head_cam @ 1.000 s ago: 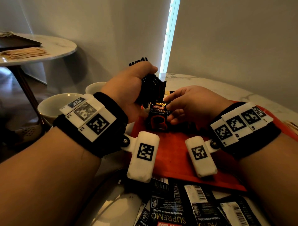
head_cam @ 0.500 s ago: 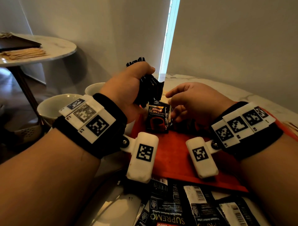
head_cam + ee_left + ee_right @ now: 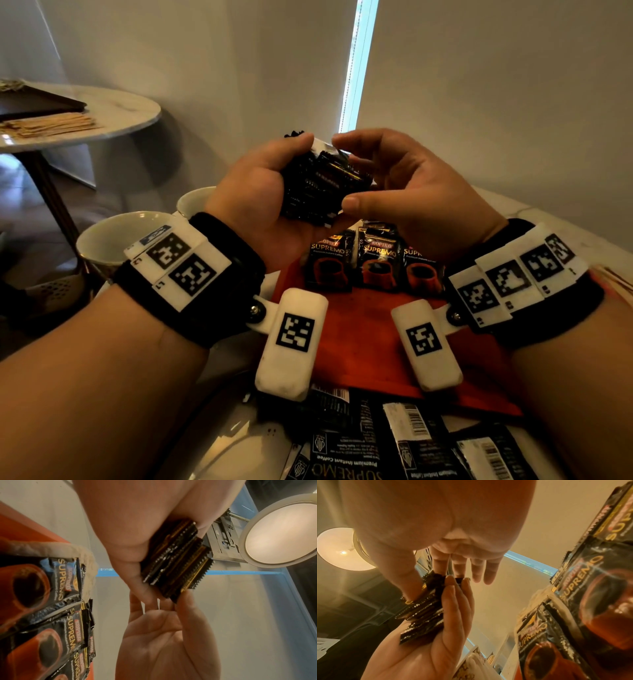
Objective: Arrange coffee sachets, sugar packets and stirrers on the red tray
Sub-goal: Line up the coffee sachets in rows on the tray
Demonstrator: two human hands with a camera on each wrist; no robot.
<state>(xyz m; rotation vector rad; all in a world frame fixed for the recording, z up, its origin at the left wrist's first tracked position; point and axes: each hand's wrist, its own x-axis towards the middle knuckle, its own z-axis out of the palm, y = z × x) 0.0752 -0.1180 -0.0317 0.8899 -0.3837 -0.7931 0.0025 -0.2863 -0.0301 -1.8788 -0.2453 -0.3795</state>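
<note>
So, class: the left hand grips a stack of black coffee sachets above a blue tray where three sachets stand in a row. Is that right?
Not quite: the tray is red, as the head view shows. The left hand does grip the sachet stack, and three sachets stand in a row.

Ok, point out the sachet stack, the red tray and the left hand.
sachet stack [image 3: 322, 186], head view, on its dark middle.
red tray [image 3: 359, 342], head view, on bare red surface between the wrist cameras.
left hand [image 3: 253, 192], head view, on the palm's heel.
</note>
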